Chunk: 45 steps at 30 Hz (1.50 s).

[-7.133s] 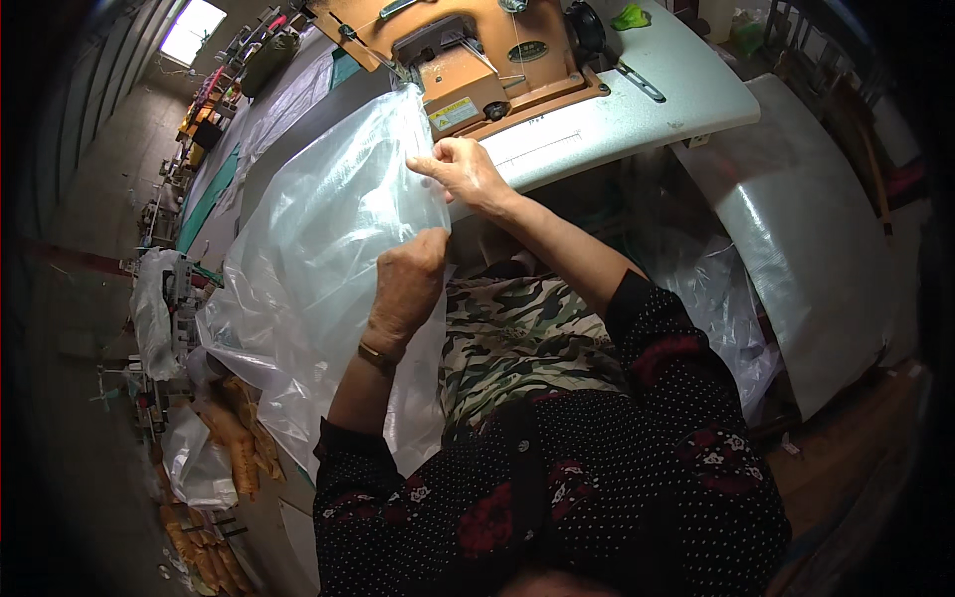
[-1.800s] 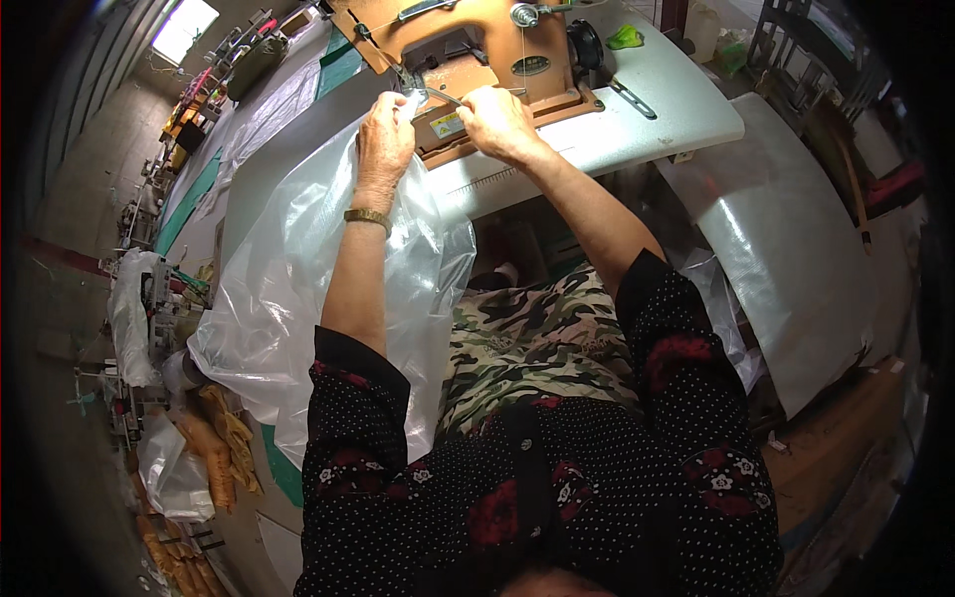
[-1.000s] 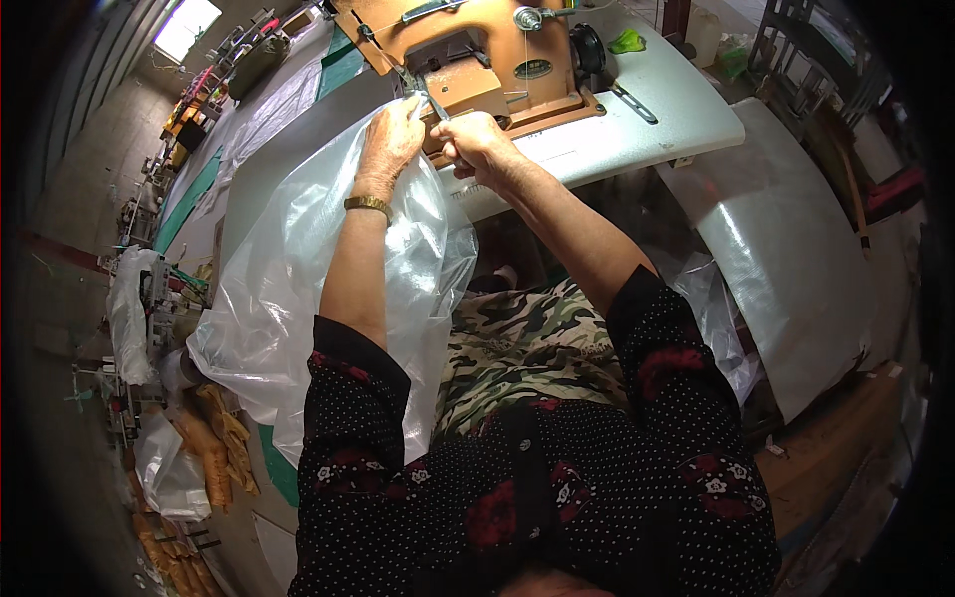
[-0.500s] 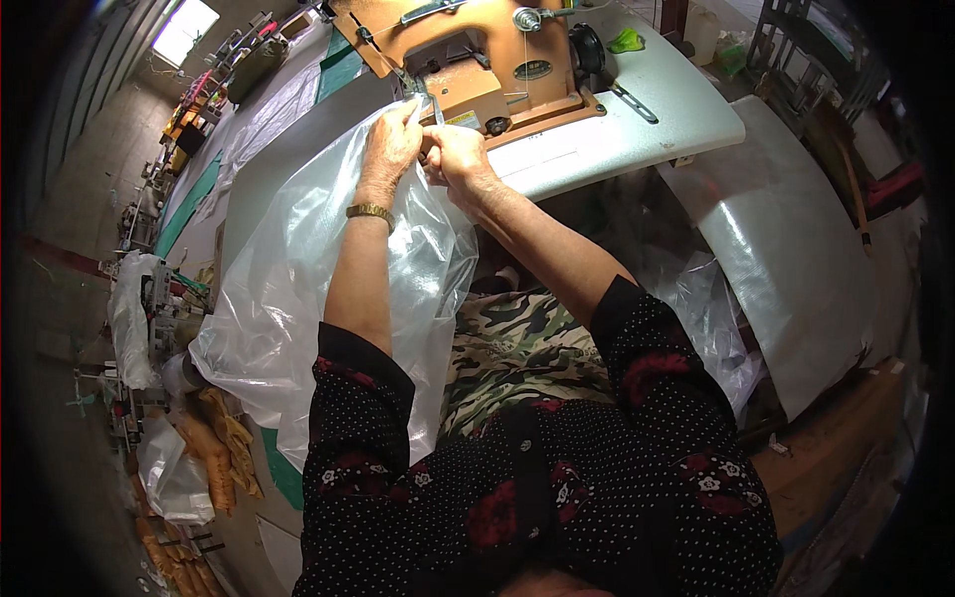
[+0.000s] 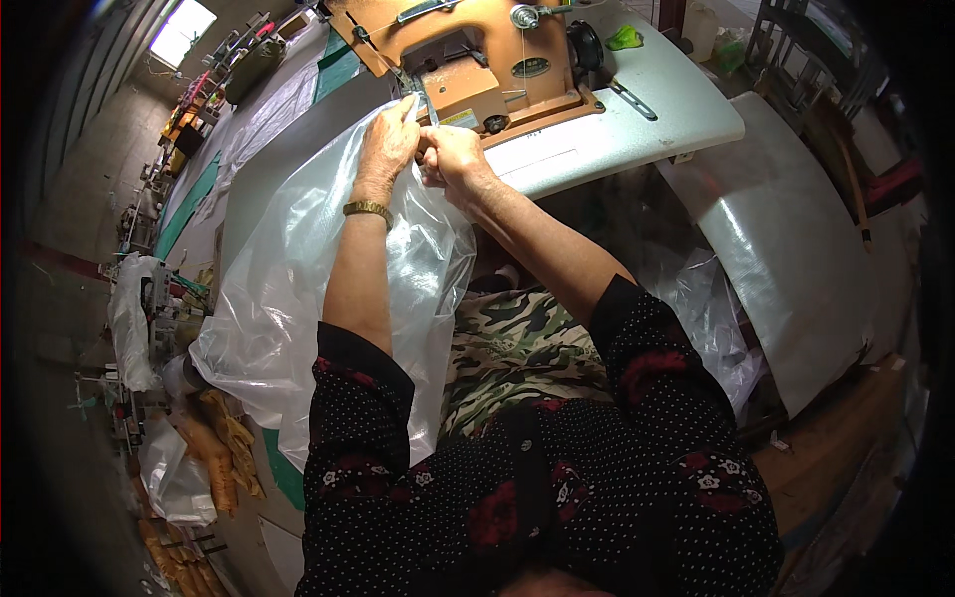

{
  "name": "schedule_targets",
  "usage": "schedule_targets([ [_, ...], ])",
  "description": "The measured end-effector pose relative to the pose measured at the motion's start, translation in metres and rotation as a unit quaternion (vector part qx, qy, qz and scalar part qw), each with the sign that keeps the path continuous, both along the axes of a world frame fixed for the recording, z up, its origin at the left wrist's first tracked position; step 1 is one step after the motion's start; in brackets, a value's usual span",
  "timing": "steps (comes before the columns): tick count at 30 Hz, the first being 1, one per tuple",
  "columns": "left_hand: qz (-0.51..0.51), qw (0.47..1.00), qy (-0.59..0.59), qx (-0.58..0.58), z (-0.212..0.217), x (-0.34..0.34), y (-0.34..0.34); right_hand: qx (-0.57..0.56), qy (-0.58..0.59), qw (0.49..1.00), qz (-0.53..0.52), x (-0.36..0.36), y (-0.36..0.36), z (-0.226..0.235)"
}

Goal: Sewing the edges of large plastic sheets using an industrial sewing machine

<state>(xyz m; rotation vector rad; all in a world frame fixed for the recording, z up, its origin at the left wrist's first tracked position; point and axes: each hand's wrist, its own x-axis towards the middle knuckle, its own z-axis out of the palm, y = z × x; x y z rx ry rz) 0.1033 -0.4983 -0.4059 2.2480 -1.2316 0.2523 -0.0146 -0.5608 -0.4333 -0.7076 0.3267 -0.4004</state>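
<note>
A large translucent plastic sheet (image 5: 288, 289) hangs over the near left edge of the table and drapes toward my lap. Its gathered edge runs up to the needle area of an orange-tan sewing machine (image 5: 542, 65). My left hand (image 5: 389, 141), with a gold watch on the wrist, presses and grips the sheet just in front of the presser foot. Close to its right, my right hand (image 5: 453, 156) pinches the sheet's edge, its fingers curled. The fingertips of both hands are partly hidden, and so is the needle.
The pale sewing table (image 5: 676, 99) extends right, bearing a bright green item (image 5: 626, 38) and a slotted metal bar (image 5: 634, 100). A grey-white panel (image 5: 766, 249) slopes down at the right. Bunched clear plastic (image 5: 708, 308) lies below the table. Machinery (image 5: 139, 298) and yellowish cloth (image 5: 234, 443) stand left.
Both hands stay at nearly the same spot, still holding the sheet. My left hand has shifted very slightly left and toward the machine; the sheet's folds barely differ.
</note>
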Motion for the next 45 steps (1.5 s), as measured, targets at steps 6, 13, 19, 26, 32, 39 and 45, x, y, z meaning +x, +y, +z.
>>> schedule_targets([
  [6,0.022,0.999,0.006,0.028,0.001,0.002,-0.001,-0.016,0.001,1.0,0.009,0.001,0.002,-0.002],
  [13,-0.001,0.999,0.037,0.0,-0.002,0.008,-0.001,-0.005,0.006,1.0,-0.003,0.0,0.003,-0.001],
  [19,0.005,0.998,0.059,0.0,-0.004,0.01,-0.002,-0.021,0.034,0.999,-0.015,0.003,0.004,0.004],
  [26,-0.014,0.997,0.075,-0.004,-0.003,0.01,-0.001,-0.107,0.017,0.993,-0.054,0.014,0.003,-0.015],
  [32,0.02,0.996,0.09,-0.001,-0.003,0.006,0.0,-0.365,0.022,0.916,-0.167,0.028,-0.002,-0.036],
  [39,0.023,0.991,0.127,-0.019,-0.004,0.006,0.001,-0.503,0.15,0.837,-0.153,0.016,-0.007,-0.024],
  [45,0.034,0.975,0.206,-0.077,-0.002,-0.005,0.003,-0.611,0.207,0.749,-0.151,0.005,-0.009,-0.013],
])
